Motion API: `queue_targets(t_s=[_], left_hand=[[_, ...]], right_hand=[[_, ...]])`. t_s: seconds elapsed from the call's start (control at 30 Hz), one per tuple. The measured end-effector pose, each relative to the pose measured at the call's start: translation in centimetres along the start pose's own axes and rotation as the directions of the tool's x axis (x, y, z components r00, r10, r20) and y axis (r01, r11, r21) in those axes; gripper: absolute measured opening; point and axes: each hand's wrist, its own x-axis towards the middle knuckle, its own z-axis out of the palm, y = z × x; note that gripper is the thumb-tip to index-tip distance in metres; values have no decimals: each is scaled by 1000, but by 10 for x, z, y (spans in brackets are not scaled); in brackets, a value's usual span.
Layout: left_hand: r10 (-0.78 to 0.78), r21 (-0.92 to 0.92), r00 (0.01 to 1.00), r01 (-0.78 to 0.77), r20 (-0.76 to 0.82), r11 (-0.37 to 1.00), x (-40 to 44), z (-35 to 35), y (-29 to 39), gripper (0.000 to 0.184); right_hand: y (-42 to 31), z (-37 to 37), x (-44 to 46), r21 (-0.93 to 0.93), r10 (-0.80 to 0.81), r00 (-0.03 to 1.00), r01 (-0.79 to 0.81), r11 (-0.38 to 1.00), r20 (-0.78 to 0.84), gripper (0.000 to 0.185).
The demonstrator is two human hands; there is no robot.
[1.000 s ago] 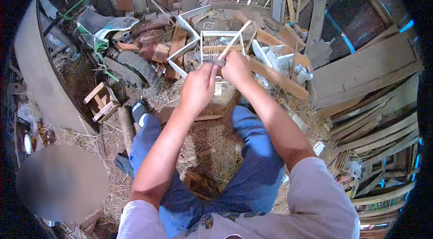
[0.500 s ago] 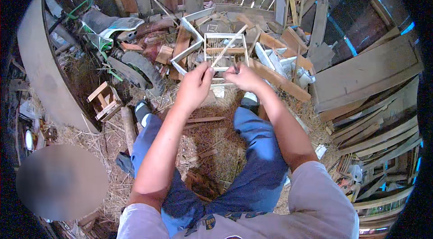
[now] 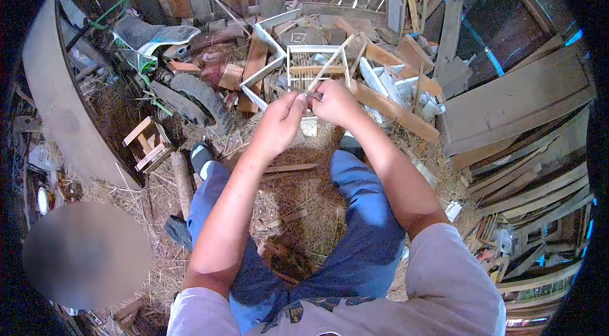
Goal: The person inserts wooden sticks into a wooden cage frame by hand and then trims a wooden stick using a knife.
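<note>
My left hand [image 3: 282, 121] is closed on the lower end of a thin wooden stick [image 3: 333, 63], which slants up and to the right. Close against it, my right hand [image 3: 336, 104] is closed around a small dark tool [image 3: 316, 95], mostly hidden by the fingers; its kind cannot be made out. The two hands nearly touch where tool and stick meet. Just beyond them lies a pale rectangular wooden frame [image 3: 316, 48] with thin slats and a brown crossbar [image 3: 317, 70]; the stick passes in front of it in view.
A white angled frame [image 3: 274, 46] and scrap boards surround the slatted frame. Left are a tire [image 3: 200, 104], a small wooden crate [image 3: 151, 144] and a large leaning panel [image 3: 70, 95]. Boards are stacked at right by a wide panel [image 3: 517, 104]. Straw covers the floor.
My right hand has moved left and slightly up, bringing the dark tool against the stick beside my left hand. The left hand has barely shifted and still grips the stick.
</note>
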Motion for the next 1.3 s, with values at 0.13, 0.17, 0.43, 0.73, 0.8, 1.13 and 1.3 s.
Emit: queue_targets(t_s=[0.13, 0.17, 0.43, 0.73, 0.8, 1.13, 1.3], left_hand=[[56, 107, 998, -53, -23, 993, 0, -2, -2, 29], [44, 163, 999, -41, -15, 986, 0, -2, -3, 29], [102, 201, 994, -90, -48, 976, -2, -1, 1, 29], [171, 446, 981, -111, -96, 888, -3, 2, 7, 26], [151, 481, 983, -83, -104, 873, -6, 1, 13, 21], [200, 371, 967, -130, -156, 919, -19, 10, 14, 24], [67, 185, 946, -8, -318, 983, -28, 12, 10, 30]], right_hand=[[-1, 0, 2, -33, -11, 1000, 11, 999, -16, 24], [-1, 1, 2, -43, -20, 1000, 20, 999, -14, 25], [-5, 3, 1, -71, -27, 999, 25, 997, -37, 24], [-10, 6, 0, -35, 24, 999, -25, 999, -44, 24], [-11, 8, 1, -22, 59, 997, -60, 998, -50, 25], [-9, 1, -9, -4, 40, 996, -40, 999, -81, 21], [16, 23, -2, -70, 9, 995, -16, 997, -101, 24]])
